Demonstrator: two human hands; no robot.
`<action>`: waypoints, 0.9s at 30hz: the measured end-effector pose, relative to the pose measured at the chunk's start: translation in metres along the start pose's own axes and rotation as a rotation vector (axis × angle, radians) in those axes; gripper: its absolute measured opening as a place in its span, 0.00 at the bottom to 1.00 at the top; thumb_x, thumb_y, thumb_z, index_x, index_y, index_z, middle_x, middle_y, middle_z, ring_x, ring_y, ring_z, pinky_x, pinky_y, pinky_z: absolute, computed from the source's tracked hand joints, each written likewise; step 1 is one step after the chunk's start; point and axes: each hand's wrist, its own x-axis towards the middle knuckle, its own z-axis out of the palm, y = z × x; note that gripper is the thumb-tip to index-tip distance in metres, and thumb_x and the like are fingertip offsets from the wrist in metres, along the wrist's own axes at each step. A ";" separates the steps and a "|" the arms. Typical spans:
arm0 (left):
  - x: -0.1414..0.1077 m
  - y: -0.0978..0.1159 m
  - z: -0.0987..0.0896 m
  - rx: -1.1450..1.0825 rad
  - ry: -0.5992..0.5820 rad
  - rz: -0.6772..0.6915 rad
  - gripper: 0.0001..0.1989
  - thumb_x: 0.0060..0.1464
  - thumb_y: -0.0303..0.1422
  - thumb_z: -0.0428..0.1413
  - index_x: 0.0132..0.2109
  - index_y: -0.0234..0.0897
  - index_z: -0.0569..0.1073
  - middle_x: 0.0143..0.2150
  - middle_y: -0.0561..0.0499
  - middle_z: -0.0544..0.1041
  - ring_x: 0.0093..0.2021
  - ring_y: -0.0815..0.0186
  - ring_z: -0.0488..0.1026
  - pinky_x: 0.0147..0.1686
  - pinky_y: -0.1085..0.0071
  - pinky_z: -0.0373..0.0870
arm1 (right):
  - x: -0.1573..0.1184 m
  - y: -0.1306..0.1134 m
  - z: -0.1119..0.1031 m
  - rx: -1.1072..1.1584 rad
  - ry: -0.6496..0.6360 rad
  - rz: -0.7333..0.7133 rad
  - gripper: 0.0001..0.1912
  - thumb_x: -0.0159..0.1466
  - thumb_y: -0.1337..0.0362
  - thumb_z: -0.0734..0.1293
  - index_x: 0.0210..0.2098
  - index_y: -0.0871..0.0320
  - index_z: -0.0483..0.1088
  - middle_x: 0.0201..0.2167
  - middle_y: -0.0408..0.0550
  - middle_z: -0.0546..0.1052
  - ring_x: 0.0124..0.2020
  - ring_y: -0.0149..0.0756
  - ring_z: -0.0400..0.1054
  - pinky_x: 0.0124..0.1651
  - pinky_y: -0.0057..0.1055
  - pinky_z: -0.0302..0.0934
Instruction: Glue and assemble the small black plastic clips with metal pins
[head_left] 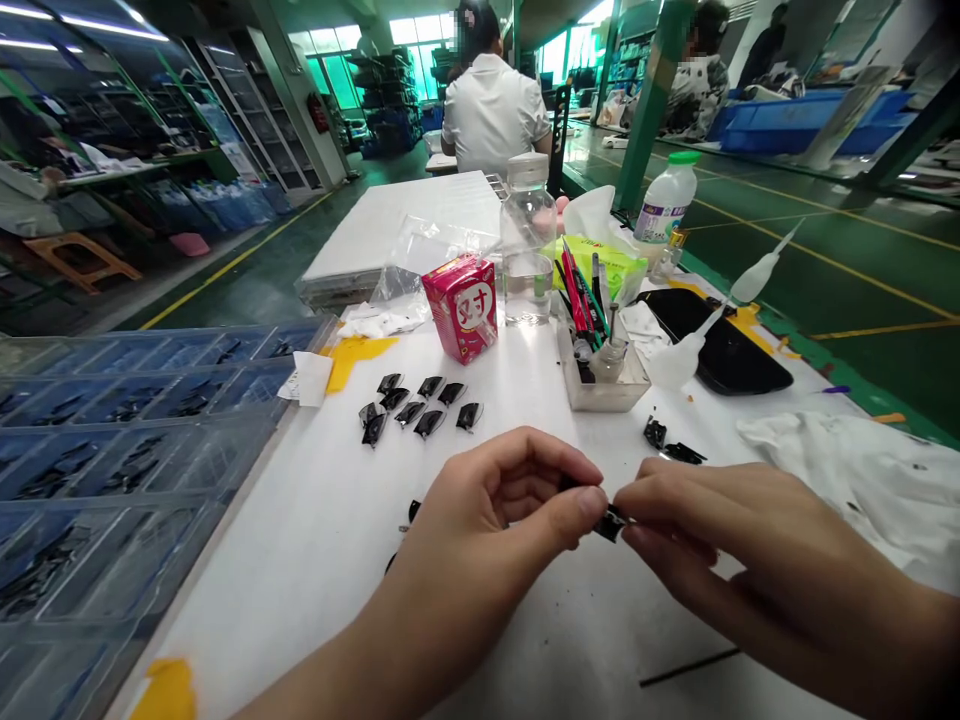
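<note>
Between my two hands is a small glossy black part (610, 522), its kind unclear. My left hand (517, 520) is closed, pinching one end of it between thumb and fingers. The fingers of my right hand (697, 530) are pressed together at the part's other end. Several similar black pieces with clear edges (429, 424) lie in a loose group on the white table top (300, 560), beyond my left hand. A few more dark pieces (682, 453) rest just past my right hand. My left wrist partly covers others.
Compartment trays (150, 470) of black parts line the left. Behind my hands stand a red drink carton (463, 305), a clear bottle (527, 250) and a tool box (607, 392). A black tray (742, 350) and white cloth (862, 480) lie right. A person (495, 110) sits ahead.
</note>
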 end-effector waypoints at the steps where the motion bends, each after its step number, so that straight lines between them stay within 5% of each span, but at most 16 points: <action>1: 0.000 -0.001 0.001 0.025 0.028 0.043 0.04 0.57 0.30 0.65 0.35 0.40 0.78 0.31 0.58 0.78 0.33 0.73 0.75 0.33 0.81 0.71 | 0.000 0.000 0.000 0.005 0.006 0.009 0.08 0.74 0.70 0.57 0.38 0.53 0.59 0.27 0.39 0.69 0.23 0.29 0.63 0.27 0.28 0.53; 5: -0.002 -0.001 0.004 0.050 0.100 0.185 0.09 0.52 0.23 0.67 0.34 0.43 0.80 0.32 0.60 0.82 0.34 0.73 0.78 0.38 0.82 0.73 | 0.001 0.002 -0.003 0.012 0.009 0.027 0.08 0.74 0.70 0.56 0.39 0.53 0.61 0.25 0.39 0.68 0.22 0.30 0.62 0.26 0.28 0.52; 10: -0.001 -0.002 0.004 -0.216 -0.004 -0.007 0.17 0.50 0.21 0.69 0.44 0.47 0.83 0.40 0.61 0.86 0.39 0.73 0.82 0.39 0.85 0.76 | 0.004 0.005 -0.006 -0.045 0.045 0.045 0.07 0.75 0.69 0.56 0.41 0.53 0.63 0.26 0.40 0.69 0.22 0.30 0.64 0.25 0.28 0.53; 15: 0.002 -0.004 0.003 -0.294 -0.041 -0.059 0.17 0.48 0.17 0.69 0.39 0.46 0.85 0.31 0.63 0.85 0.34 0.76 0.82 0.31 0.90 0.73 | 0.006 0.007 -0.008 -0.123 0.067 -0.031 0.07 0.75 0.70 0.56 0.43 0.55 0.64 0.25 0.39 0.68 0.21 0.28 0.62 0.24 0.27 0.52; 21: -0.001 -0.004 0.003 -0.155 -0.018 0.043 0.23 0.44 0.13 0.69 0.39 0.48 0.85 0.33 0.65 0.86 0.34 0.75 0.82 0.34 0.90 0.75 | 0.007 0.007 -0.011 -0.121 0.076 -0.032 0.07 0.74 0.70 0.57 0.39 0.54 0.62 0.25 0.38 0.68 0.21 0.27 0.62 0.25 0.26 0.53; 27: 0.000 -0.004 0.002 -0.018 0.070 0.093 0.13 0.49 0.23 0.70 0.38 0.49 0.85 0.30 0.61 0.84 0.31 0.73 0.80 0.34 0.85 0.76 | 0.007 0.012 -0.013 -0.076 0.118 0.076 0.05 0.74 0.65 0.59 0.41 0.53 0.65 0.24 0.38 0.69 0.20 0.28 0.63 0.23 0.27 0.56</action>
